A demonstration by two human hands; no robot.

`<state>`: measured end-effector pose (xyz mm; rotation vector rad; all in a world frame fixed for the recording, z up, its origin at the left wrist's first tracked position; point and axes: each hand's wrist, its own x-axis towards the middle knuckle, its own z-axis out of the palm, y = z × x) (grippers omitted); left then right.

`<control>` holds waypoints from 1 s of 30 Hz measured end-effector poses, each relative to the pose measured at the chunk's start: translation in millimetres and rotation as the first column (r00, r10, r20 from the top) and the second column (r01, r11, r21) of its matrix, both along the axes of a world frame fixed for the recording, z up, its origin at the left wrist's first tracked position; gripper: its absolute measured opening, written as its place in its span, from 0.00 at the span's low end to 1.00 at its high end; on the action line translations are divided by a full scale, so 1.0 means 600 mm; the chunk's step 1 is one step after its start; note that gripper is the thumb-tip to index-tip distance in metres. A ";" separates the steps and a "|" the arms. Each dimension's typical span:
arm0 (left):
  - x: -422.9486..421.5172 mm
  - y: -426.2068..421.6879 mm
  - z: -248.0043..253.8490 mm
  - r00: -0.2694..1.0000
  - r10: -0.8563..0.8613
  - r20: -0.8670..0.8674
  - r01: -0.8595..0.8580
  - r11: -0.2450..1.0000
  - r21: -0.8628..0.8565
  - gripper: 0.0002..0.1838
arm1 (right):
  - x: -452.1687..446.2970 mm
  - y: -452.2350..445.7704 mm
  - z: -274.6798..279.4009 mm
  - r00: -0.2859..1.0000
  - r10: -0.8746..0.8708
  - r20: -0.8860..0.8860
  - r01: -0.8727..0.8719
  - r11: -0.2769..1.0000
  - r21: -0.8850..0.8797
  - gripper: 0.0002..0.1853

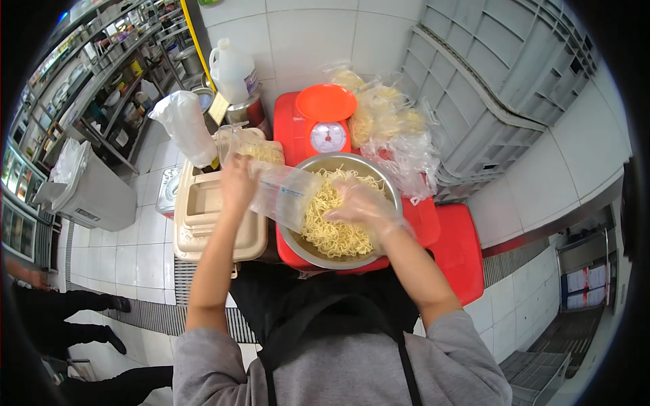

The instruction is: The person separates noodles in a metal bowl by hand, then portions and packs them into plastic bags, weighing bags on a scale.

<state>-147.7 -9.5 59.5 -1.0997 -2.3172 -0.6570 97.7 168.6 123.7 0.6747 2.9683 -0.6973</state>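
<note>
A metal bowl full of pale yellow noodles stands in front of me. My left hand, at the bowl's left, is closed on a clear plastic bag with blue print; the bag stretches over the bowl's left rim to the noodles. In a clear plastic glove, my right hand reaches over the right rim into the noodles, its fingers around some of them and partly hidden. Just behind the bowl is an orange-red scale with a dial and a round pan.
Bagged noodles lie behind the bowl on the red surface. A beige lidded container is at left, near a white jug. Grey crates stack at right. Another person's legs show at lower left.
</note>
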 end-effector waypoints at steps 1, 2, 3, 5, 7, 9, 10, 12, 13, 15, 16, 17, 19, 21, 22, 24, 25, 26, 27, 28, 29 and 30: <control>0.051 0.014 0.025 0.975 -0.057 0.214 0.067 0.997 -0.042 0.22 | -0.009 -0.023 -0.007 0.998 -0.025 0.055 0.021 0.997 0.070 0.31; 0.109 0.025 0.036 0.903 -0.099 0.418 0.139 0.988 -0.067 0.22 | -0.017 -0.044 -0.020 0.993 -0.052 0.107 0.037 0.989 0.142 0.31; 0.159 0.037 0.030 0.922 -0.095 0.375 0.162 0.975 -0.151 0.20 | -0.019 -0.056 -0.039 0.984 -0.083 0.156 0.048 0.975 0.215 0.32; 0.185 0.036 0.010 0.918 -0.064 0.391 0.167 0.957 -0.236 0.17 | -0.011 -0.020 -0.114 0.985 0.075 -0.153 -0.068 0.996 0.056 0.25; 0.166 0.032 -0.028 0.860 -0.007 0.511 0.150 0.959 -0.239 0.15 | 0.014 0.026 -0.120 0.846 0.055 -0.530 -0.290 0.882 -0.371 0.22; 0.152 0.009 -0.019 0.816 -0.178 0.550 0.172 0.983 0.062 0.10 | 0.004 0.056 -0.105 0.893 -0.005 -0.449 -0.139 0.948 -0.287 0.20; 0.152 -0.001 0.010 0.789 -0.201 0.581 0.148 0.979 0.138 0.09 | -0.003 0.060 -0.078 0.910 -0.035 -0.412 -0.069 0.970 -0.235 0.18; 0.130 -0.013 0.021 0.768 -0.261 0.585 0.124 0.957 0.264 0.09 | 0.015 0.045 0.021 0.889 0.038 -0.456 -0.159 0.960 -0.229 0.18; 0.131 -0.014 0.037 0.762 -0.252 0.597 0.080 0.951 0.299 0.09 | 0.021 0.038 0.061 0.876 0.074 -0.477 -0.204 0.952 -0.227 0.18; 0.141 -0.023 0.089 0.745 -0.238 0.623 -0.005 0.932 0.362 0.09 | 0.014 0.045 0.072 0.834 0.026 -0.551 -0.130 0.980 -0.150 0.19; 0.143 -0.028 0.101 0.820 -0.231 0.524 0.005 0.918 0.396 0.08 | 0.014 0.041 0.077 0.735 -0.052 -0.676 -0.151 0.960 -0.237 0.20; 0.142 -0.034 0.110 0.882 -0.218 0.417 0.021 0.903 0.428 0.08 | 0.017 0.037 0.090 0.668 -0.096 -0.738 -0.194 0.935 -0.297 0.20; 0.142 -0.051 0.129 0.934 -0.190 0.303 0.060 0.918 0.393 0.07 | 0.025 0.028 0.136 0.572 -0.140 -0.808 -0.307 0.877 -0.369 0.22; 0.146 -0.072 0.145 0.939 -0.173 0.297 0.096 0.962 0.256 0.08 | 0.018 0.045 0.159 0.584 -0.153 -0.797 -0.414 0.789 -0.455 0.23; 0.151 -0.074 0.150 0.938 -0.171 0.303 0.088 0.959 0.269 0.07 | 0.008 0.068 0.165 0.619 -0.160 -0.769 -0.454 0.726 -0.517 0.22; 0.159 -0.074 0.154 0.934 -0.169 0.315 0.071 0.952 0.298 0.07 | 0.005 0.074 0.169 0.728 -0.129 -0.673 -0.427 0.683 -0.593 0.20; 0.160 -0.073 0.152 0.937 -0.168 0.308 0.071 0.950 0.304 0.07 | 0.010 0.059 0.173 0.796 -0.101 -0.596 -0.363 0.709 -0.605 0.19; 0.161 -0.073 0.150 0.939 -0.167 0.300 0.070 0.949 0.308 0.07 | 0.002 0.066 0.148 0.908 0.088 -0.409 -0.284 0.847 -0.449 0.18; 0.161 -0.074 0.150 0.942 -0.167 0.290 0.071 0.947 0.314 0.07 | -0.006 0.073 0.123 0.948 0.267 -0.175 -0.303 0.926 -0.226 0.18; 0.161 -0.076 0.150 0.944 -0.154 0.291 0.064 0.953 0.296 0.07 | -0.015 0.083 0.088 0.946 0.316 0.080 -0.311 0.948 -0.069 0.19; 0.161 -0.078 0.150 0.946 -0.141 0.292 0.057 0.958 0.280 0.07 | -0.025 0.093 0.053 0.876 0.345 0.336 -0.392 0.917 0.081 0.20; 0.161 -0.079 0.148 0.948 -0.126 0.294 0.046 0.963 0.266 0.07 | -0.014 0.078 0.036 0.871 0.313 0.379 -0.332 0.943 -0.017 0.22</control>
